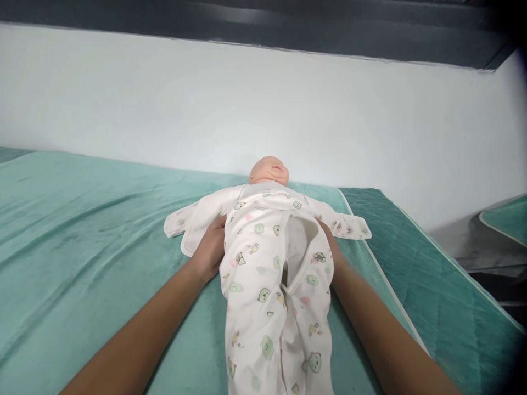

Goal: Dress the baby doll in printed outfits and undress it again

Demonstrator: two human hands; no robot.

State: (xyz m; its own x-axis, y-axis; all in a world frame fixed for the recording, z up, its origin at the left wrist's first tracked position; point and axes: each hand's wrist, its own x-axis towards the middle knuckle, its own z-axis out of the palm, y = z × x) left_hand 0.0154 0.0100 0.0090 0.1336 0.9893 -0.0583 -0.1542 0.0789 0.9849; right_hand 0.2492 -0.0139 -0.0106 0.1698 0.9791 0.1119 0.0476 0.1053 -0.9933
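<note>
A baby doll (269, 170) lies on its back on the green bed cover, its head toward the wall. It wears a white one-piece baby outfit (257, 274) printed with small green, pink and yellow figures. The sleeves spread out to both sides, and an opening gapes between waist and thigh on the right. My left hand (213, 246) holds the doll's left-hand side in view, fingers tucked behind the cloth. On the opposite side my right hand (332, 244) grips at the waist, mostly hidden by the outfit.
The light green cover (102, 241) has soft folds on the left. A darker green quilted mattress (415, 258) shows on the right. Behind is a white wall (230, 104) below a dark beam (263, 24). Another green padded edge (508, 219) is at far right.
</note>
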